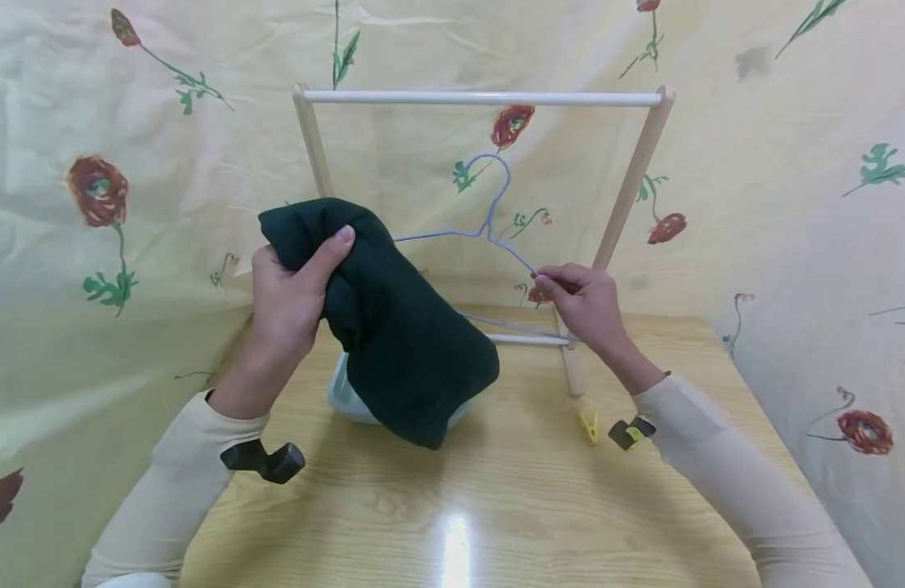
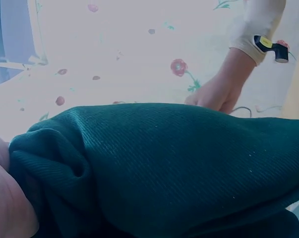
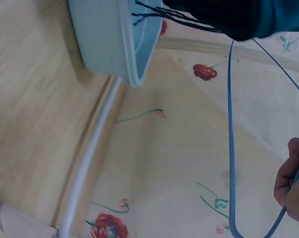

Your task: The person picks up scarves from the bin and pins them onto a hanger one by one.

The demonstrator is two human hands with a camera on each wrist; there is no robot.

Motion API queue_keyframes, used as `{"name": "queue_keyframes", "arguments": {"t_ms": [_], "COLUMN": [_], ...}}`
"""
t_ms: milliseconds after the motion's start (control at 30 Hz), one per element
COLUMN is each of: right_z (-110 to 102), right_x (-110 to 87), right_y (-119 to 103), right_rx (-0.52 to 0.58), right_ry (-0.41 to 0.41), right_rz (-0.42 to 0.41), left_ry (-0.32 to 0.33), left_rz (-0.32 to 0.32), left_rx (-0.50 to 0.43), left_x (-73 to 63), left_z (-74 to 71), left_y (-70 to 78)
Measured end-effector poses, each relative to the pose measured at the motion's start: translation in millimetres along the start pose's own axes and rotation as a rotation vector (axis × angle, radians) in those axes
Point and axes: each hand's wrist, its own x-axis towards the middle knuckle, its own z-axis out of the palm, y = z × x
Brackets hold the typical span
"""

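Observation:
A dark green scarf (image 1: 423,351) hangs in a folded bundle from my left hand (image 1: 287,298), which grips its upper end with the thumb on top. Dark twisted fringe (image 3: 181,16) shows at one end in the right wrist view. My right hand (image 1: 581,300) pinches the right side of a thin blue hanger (image 1: 452,233), held up with its hook on top. The hanger's left end is hidden behind the scarf. In the right wrist view, the hanger's bottom bar (image 3: 231,139) runs up to the scarf.
Behind my hands stands a garment rack with a white top rail (image 1: 482,98) and wooden posts. A pale blue plastic basket (image 1: 341,396) sits under the scarf, partly covered. One yellow clothespin (image 1: 589,427) lies on the wooden table (image 1: 541,506), left of my right wrist. Floral cloth (image 1: 791,269) surrounds the table.

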Motion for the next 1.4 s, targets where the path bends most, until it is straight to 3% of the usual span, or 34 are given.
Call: {"name": "queue_keyframes", "arguments": {"t_ms": [400,833,1067,1267,1400], "right_z": [21,38,44,50,54], "right_x": [-18.2,-35.7,-39.1,-40.0,-41.1], "right_y": [9,20,-2,20,23], "right_rx": [0.003,0.026,0.012,0.041,0.042], "right_ry": [-0.018,-0.035,-0.088,-0.077,-0.081], "right_rz": [0.04,0.041,0.109,0.091,0.086], "left_ry": [0.02,0.039,0.05,0.075,0.076], "left_rz": [0.059,0.119,0.149,0.186,0.222], "left_rx": [-0.112,-0.149,-0.159,-0.158,-0.154], "left_x": [-3.2,0.1,1.9,2.7,4.8], "left_z": [11.4,16.4,19.8,21.4,21.6], "left_y": [-8.8,-13.3,-17.4,-22.6,-20.9]}}
